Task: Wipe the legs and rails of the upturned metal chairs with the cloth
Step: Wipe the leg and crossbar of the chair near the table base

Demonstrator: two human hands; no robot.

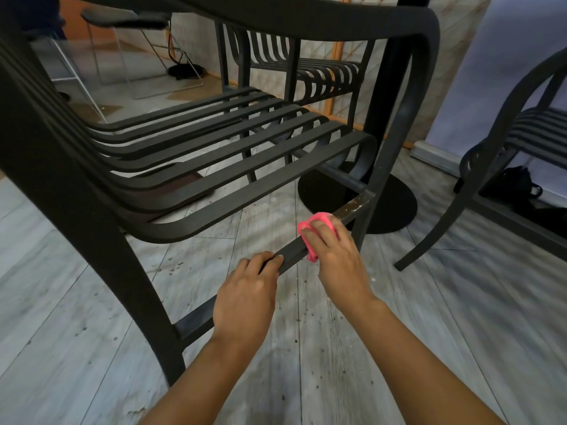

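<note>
Both hands are on the low rail (293, 256) of the black metal chair (214, 154). Right hand (333, 250) has a bunched-up pink cloth (316, 228) pressed onto the rail, fingers curled over it and gripping. Left hand (248, 292) is just beside it, fingers wrapped around the same flat bar. That rail runs between two curved legs, matte finish, with pale chipped specks near its far end. Seat is long bent slats curling at the front. Floor (92, 332) is grey wood-look planks, speckled with dark spots.
</note>
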